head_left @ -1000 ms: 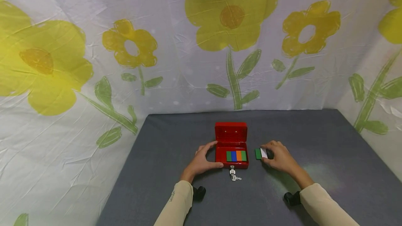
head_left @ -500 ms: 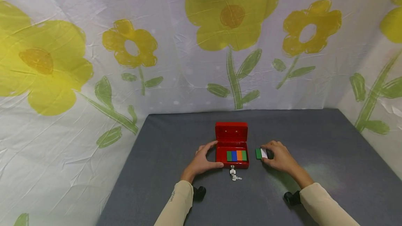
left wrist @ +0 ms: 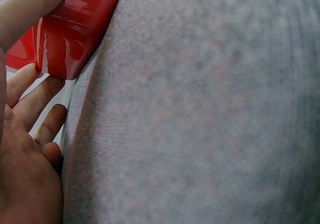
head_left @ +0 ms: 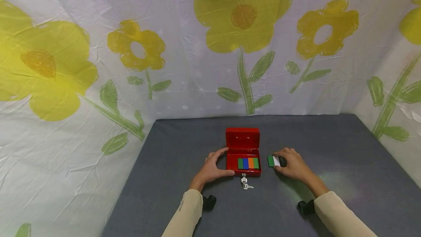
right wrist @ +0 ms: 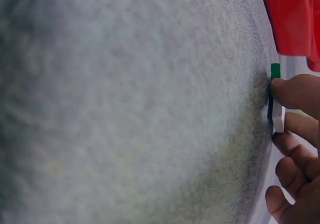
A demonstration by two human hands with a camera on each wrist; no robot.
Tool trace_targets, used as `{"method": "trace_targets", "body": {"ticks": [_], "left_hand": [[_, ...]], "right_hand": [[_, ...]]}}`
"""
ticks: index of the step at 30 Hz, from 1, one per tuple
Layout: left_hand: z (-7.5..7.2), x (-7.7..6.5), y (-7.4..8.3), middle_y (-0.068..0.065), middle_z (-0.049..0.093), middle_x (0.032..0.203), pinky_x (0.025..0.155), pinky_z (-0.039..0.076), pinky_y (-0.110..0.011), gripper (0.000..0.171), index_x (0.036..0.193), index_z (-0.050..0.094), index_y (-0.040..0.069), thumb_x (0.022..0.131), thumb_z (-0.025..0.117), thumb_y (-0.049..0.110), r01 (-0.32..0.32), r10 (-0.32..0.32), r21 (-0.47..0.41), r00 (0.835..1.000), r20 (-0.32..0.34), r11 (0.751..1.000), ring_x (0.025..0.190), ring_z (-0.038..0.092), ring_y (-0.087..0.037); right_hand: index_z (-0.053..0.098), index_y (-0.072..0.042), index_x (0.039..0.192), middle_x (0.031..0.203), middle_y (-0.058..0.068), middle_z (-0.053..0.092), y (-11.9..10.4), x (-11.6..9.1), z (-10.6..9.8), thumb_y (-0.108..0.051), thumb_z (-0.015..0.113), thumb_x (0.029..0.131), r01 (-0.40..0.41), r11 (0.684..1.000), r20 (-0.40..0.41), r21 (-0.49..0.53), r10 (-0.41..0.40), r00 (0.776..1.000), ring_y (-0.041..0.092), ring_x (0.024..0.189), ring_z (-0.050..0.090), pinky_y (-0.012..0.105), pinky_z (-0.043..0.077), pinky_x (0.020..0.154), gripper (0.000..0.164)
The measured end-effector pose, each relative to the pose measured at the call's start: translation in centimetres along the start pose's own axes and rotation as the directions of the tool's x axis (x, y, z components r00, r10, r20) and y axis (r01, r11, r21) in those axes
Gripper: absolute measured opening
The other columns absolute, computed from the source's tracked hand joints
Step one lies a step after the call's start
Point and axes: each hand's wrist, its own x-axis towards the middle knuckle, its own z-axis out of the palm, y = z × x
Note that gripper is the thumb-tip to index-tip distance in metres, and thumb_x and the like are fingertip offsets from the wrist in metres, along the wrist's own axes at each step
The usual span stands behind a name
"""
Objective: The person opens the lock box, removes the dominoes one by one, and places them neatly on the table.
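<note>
Inside open red box, already four coloured blocks; remaining outside on surface, just beside, green-and-white piece, pinched in right grip; around box's left side, left grip, spread but holding.

I have a narrow gap between box and green block. The left hand bars the box's left, the keys its front, the raised lid its back.
</note>
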Motion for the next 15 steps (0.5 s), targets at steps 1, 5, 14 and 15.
{"method": "trace_targets", "body": {"ticks": [1,5,14,15], "left_hand": [[0.01,0.0,0.01,-0.002,0.043,0.155,0.112,0.038,-0.065,0.094,0.152,0.043,0.04,0.07,0.087,0.055,0.002,-0.002,0.0,1.0,-0.001,1.0,0.142,0.035,-0.029],[0.06,0.01,0.02,-0.003,0.042,0.155,0.112,0.038,-0.065,0.094,0.152,0.043,0.041,0.07,0.087,0.055,0.006,-0.006,0.001,1.0,-0.003,1.0,0.142,0.035,-0.029],[0.05,0.0,0.04,-0.003,0.043,0.154,0.112,0.038,-0.065,0.093,0.152,0.043,0.041,0.071,0.087,0.054,0.005,-0.005,0.004,1.0,-0.006,1.0,0.141,0.036,-0.029],[0.05,0.01,0.04,-0.003,0.043,0.154,0.112,0.038,-0.065,0.093,0.152,0.043,0.041,0.071,0.087,0.054,0.006,-0.006,0.004,1.0,-0.006,1.0,0.141,0.035,-0.03]], "right_hand": [[0.072,-0.003,0.119,0.106,0.011,0.067,-0.01,0.01,0.0,-0.016,0.083,0.081,-0.001,1.0,0.001,-0.001,0.001,1.0,0.027,0.095,0.056,0.048,0.044,0.08,0.042],[0.072,-0.003,0.12,0.107,0.011,0.067,0.02,0.07,0.04,-0.017,0.083,0.082,-0.005,1.0,0.011,-0.007,0.005,1.0,0.026,0.095,0.056,0.048,0.044,0.08,0.042],[0.072,-0.003,0.12,0.106,0.011,0.066,0.06,0.24,0.07,-0.017,0.082,0.082,-0.004,1.0,0.026,-0.011,0.005,1.0,0.026,0.094,0.055,0.049,0.044,0.081,0.042],[0.072,-0.003,0.12,0.106,0.011,0.066,0.07,0.27,0.07,-0.017,0.082,0.082,-0.005,1.0,0.028,-0.013,0.005,1.0,0.026,0.094,0.055,0.049,0.044,0.08,0.042]]}}
